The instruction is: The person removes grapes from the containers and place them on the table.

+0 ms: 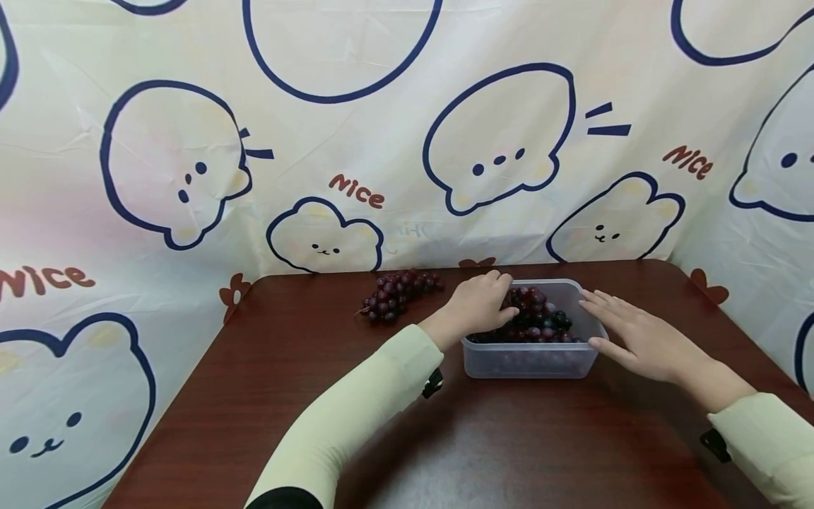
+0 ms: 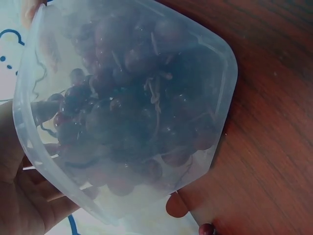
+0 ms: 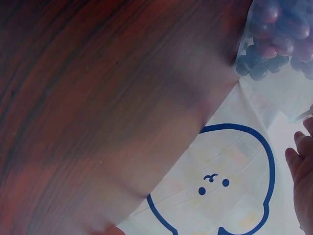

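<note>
A clear plastic container (image 1: 528, 362) stands on the table, holding dark red and blackish grapes (image 1: 537, 314). My left hand (image 1: 480, 304) reaches over its left rim, thumb spread from the fingers above the grapes. In the left wrist view the thumb and fingertips show through the cloudy wall, close beside the fruit. Flat fingers of my right hand (image 1: 642, 339) lie along the container's right rim, its thumb near the front right corner. Left of the container, another bunch of red grapes (image 1: 394, 293) lies on the table.
The brown wood-grain table (image 1: 509, 438) ends at a white cloth backdrop (image 1: 394, 141) printed with blue cartoon bears, which also rises along both sides. Dark devices (image 1: 716, 445) are worn at the wrists.
</note>
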The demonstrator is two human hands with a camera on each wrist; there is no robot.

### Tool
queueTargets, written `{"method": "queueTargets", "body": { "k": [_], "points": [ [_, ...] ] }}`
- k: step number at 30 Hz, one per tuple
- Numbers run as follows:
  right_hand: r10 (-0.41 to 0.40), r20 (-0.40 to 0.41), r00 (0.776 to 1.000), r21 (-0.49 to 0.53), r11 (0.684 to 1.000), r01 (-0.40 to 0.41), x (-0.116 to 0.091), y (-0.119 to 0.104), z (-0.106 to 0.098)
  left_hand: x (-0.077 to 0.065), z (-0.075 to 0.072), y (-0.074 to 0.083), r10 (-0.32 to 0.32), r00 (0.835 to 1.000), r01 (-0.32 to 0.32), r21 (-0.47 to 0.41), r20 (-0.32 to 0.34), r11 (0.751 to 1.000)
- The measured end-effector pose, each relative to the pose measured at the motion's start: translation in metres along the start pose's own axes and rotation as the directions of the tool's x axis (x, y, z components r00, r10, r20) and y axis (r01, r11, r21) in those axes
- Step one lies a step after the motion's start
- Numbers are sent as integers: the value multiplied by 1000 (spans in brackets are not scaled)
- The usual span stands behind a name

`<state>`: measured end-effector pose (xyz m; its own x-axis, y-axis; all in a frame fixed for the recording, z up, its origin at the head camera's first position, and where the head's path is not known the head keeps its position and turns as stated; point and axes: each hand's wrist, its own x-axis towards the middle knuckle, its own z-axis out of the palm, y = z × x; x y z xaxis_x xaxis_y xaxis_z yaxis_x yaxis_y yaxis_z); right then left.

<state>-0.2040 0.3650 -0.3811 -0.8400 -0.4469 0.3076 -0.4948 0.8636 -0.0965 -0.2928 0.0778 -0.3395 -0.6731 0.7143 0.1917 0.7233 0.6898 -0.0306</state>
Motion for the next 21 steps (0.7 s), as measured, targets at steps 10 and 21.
{"method": "queueTargets", "body": {
  "k": [10,21],
  "points": [
    [8,0,1000,13,1000,-8,0,0,0,8,4,1,-52,993,54,-9,107,999],
    [21,-8,1000,22,1000,-21,0,1,2,14,11,5,-44,981,47,-12,191,999]
  ]
}}
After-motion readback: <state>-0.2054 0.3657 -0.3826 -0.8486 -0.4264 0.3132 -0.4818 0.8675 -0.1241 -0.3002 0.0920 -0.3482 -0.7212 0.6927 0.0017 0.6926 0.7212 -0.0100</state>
